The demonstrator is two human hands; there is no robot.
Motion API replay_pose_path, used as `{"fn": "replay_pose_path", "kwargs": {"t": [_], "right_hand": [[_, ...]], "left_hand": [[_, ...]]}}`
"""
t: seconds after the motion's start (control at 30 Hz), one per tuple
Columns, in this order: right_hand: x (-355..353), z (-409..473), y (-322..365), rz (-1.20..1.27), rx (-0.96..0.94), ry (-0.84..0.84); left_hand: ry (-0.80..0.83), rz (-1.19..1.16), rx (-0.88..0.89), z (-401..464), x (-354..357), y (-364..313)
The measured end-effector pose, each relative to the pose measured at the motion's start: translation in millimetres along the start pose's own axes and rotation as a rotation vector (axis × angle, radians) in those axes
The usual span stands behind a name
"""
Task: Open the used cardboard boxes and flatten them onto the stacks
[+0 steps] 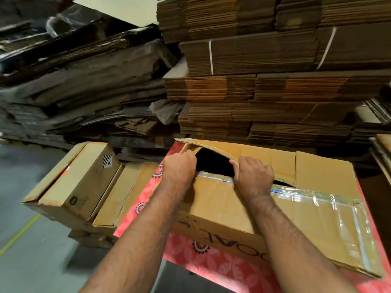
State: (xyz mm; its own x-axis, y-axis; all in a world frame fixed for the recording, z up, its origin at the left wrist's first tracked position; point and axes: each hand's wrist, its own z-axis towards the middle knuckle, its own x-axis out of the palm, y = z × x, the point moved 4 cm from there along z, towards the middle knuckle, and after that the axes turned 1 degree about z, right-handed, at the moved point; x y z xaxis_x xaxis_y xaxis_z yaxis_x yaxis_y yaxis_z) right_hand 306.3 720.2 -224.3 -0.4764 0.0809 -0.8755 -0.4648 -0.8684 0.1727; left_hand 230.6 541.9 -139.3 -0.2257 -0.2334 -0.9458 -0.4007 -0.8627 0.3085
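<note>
A large brown cardboard box [296, 210] with pink flowered sides and clear tape along its top seam lies in front of me. Its far top flap [264, 157] is lifted and bowed, showing a dark gap inside. My left hand [179, 166] grips the left end of that flap at the box corner. My right hand [255, 173] curls over the flap's torn edge near the middle. Tall stacks of flattened cardboard [264, 87] rise just behind the box.
A rougher pile of crushed flat boxes [80, 85] fills the left back. Two or three smaller brown boxes [82, 182] lie on the grey floor [27, 240] to the left, beside a yellow floor line. More flat sheets [383, 149] lean at the right edge.
</note>
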Motion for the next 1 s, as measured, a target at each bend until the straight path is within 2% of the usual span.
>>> {"fn": "replay_pose_path", "kwargs": {"t": [0.13,0.27,0.37,0.43,0.53,0.6,0.67,0.77,0.93,1.0], "right_hand": [[-2,2,1,0.013,0.029,0.034],[-1,-5,1,0.022,0.009,0.003],[9,-14,3,-0.042,-0.028,0.118],[17,-21,4,-0.042,0.0,0.275],[17,-27,7,-0.038,0.067,0.394],[10,-27,12,-0.045,0.085,0.409],[2,-27,17,-0.039,0.108,0.411],[-19,-22,24,-0.038,0.137,0.377],[-96,-11,42,-0.01,0.206,0.216],[-129,-10,48,0.005,0.239,0.199]], "left_hand": [[-0.033,-0.068,0.003,12,-9,42],[-0.03,-0.031,-0.149,25,-2,123],[0.167,-0.01,-0.26,20,37,163],[0.276,-0.052,-0.164,21,79,160],[0.334,-0.444,0.034,22,122,119],[0.266,-0.686,0.067,21,128,97],[0.194,-0.76,0.079,23,126,91],[0.2,-0.86,0.081,23,112,103],[0.34,-1.184,0.019,31,87,137],[0.445,-1.274,0.074,29,79,136]]}}
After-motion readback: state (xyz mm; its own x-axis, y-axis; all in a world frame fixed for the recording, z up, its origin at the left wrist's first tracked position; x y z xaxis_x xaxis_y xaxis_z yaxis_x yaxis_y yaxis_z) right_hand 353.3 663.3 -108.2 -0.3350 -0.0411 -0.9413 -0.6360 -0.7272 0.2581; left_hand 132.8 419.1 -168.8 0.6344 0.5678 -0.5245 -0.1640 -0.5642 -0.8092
